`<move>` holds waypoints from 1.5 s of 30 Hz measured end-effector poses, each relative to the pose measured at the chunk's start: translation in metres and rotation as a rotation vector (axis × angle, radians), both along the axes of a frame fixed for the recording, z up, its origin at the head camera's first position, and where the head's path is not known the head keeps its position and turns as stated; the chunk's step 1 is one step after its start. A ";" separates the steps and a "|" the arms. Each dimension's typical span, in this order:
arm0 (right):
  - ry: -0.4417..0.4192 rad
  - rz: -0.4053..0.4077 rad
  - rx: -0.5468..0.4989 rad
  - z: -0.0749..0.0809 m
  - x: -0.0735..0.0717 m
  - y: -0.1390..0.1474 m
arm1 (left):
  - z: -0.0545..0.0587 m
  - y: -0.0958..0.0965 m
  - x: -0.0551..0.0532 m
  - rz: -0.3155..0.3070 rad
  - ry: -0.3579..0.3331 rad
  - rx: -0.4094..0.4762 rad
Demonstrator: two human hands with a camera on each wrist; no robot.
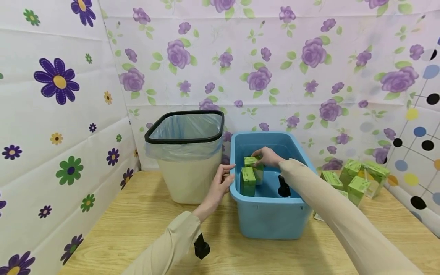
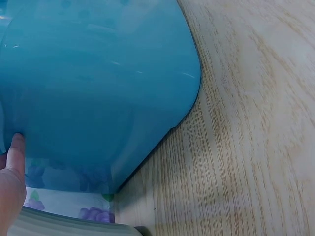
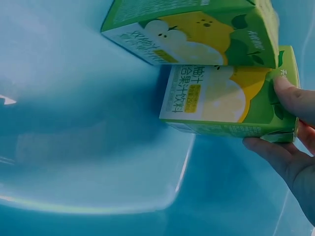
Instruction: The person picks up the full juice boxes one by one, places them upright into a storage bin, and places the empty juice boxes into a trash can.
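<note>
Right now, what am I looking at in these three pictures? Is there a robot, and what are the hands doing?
There is no robot here, just a person using two bare hands. The wide picture looks down from the person's head; the other two look out from the left and right wrists.

On the pale wooden table stands an open blue plastic tub. To its left is a cream-coloured bin with a black rim. To its right is a cluster of green cardboard juice cartons.

Inside the tub, the right hand grips one green-and-yellow juice carton, beside another carton. The left hand touches the tub's left side.
</note>
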State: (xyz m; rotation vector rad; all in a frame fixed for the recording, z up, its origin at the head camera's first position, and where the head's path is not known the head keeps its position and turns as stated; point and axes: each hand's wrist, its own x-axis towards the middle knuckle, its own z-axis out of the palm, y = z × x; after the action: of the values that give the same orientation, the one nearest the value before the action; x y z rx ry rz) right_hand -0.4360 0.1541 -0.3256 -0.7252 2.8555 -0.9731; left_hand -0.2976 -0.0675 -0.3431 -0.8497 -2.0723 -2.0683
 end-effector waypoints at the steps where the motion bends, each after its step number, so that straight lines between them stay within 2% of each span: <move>1: -0.003 0.006 0.014 -0.001 0.000 0.000 | 0.000 0.000 0.000 0.001 -0.002 0.000; 7: -0.049 -0.029 0.080 -0.006 -0.003 0.002 | -0.001 0.000 0.001 -0.008 -0.019 -0.002; 12: -0.073 -0.054 0.068 -0.005 -0.003 0.003 | -0.001 0.001 0.001 0.005 -0.009 0.003; 16: -0.075 -0.055 0.019 -0.002 -0.001 0.005 | 0.000 0.001 0.001 0.005 -0.004 0.003; 27: 0.009 -0.055 -0.131 0.011 0.002 0.008 | -0.001 0.000 0.001 -0.002 0.001 0.015; 32: -0.015 -0.078 -0.202 0.019 0.007 0.006 | -0.002 0.001 0.001 0.008 0.003 0.014; 39: -0.040 -0.059 -0.399 0.035 0.014 0.001 | -0.002 0.001 0.002 0.032 0.018 0.000; 45: -0.063 -0.051 -0.468 0.047 0.024 -0.003 | -0.001 0.002 0.002 0.026 0.027 -0.002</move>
State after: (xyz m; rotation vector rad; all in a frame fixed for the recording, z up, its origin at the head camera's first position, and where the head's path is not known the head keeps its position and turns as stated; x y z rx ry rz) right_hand -0.4115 0.1515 -0.2784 -0.6290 2.6220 -1.6672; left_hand -0.2960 -0.0654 -0.3440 -0.8418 -2.0616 -2.0310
